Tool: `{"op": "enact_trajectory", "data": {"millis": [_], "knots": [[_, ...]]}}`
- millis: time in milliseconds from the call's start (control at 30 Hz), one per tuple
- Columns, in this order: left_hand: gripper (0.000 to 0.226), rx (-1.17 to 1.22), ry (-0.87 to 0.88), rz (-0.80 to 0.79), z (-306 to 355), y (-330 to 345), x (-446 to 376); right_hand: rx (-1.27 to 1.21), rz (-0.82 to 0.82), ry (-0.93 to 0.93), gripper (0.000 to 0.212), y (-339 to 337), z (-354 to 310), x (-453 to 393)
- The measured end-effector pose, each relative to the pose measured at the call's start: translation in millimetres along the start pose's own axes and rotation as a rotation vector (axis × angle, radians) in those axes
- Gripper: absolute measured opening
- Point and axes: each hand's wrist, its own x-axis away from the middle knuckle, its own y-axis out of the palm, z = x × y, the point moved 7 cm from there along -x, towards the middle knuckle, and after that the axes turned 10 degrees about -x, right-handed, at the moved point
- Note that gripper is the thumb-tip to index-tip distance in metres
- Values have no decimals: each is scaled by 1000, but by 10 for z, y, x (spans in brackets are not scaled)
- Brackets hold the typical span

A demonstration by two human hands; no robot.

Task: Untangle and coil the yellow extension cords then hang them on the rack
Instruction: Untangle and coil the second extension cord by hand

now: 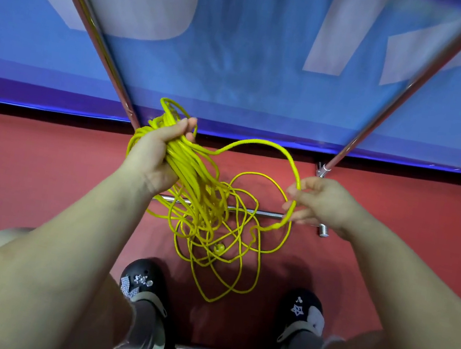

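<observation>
Above a red floor [39,189], in front of a blue banner [239,70] framed by two slanting metal rack poles [95,26], a person's left hand [154,153] has its fingers clenched around a thick bundle of gathered loops of yellow extension cord [200,187]. The right hand [321,202] pinches a single strand of that cord between thumb and fingers, with a wide loop arching between the two hands. The remaining cord hangs down from the bundle into a loose tangle on the floor, crossing a horizontal rack bar [262,213] just ahead of two black clogs [142,284].
</observation>
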Motion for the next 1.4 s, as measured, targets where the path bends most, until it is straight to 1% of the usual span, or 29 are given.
{"op": "enact_trajectory", "data": {"millis": [133,267,333,467,567,667,733,900,967,1000,1100,1167,1233,1267,1333,1400], "knots": [[15,-161,-71,-68,-185,159,52,-305,22,-22,9,104,-212,25],[12,-352,-127,-100,-418,258,67,-659,4,27,12,267,-336,34],[12,-460,-123,-101,-487,278,61,-782,4,55,13,324,-381,31],[17,-567,-76,-80,-537,284,50,-976,8,91,12,332,-466,16],[22,-605,-60,-112,-549,296,77,-1050,14,101,12,324,-497,21],[10,-639,-50,-106,-552,279,106,-1089,5,135,15,383,-477,15],[8,-643,-43,-119,-563,282,123,-1093,-21,156,16,452,-471,19],[16,-655,-27,-148,-565,308,104,-1101,-33,98,12,491,-530,10],[17,-628,-24,-124,-556,303,87,-998,-79,78,14,497,-559,33],[13,-602,-27,-106,-550,294,77,-862,-91,67,15,505,-551,42],[9,-476,-83,-29,-537,205,1,-242,-85,16,24,545,-482,90],[11,-399,-125,-2,-529,147,-50,169,-128,13,31,617,-382,98],[13,-322,-156,0,-532,107,-86,432,-165,18,28,660,-224,30],[15,-295,-161,-1,-531,88,-96,487,-151,1,25,651,-161,-13],[18,-276,-164,5,-523,39,-111,495,-104,-39,30,617,-80,-77],[19,-251,-167,-11,-502,34,-100,453,-143,-67,35,671,-50,-76]]}}
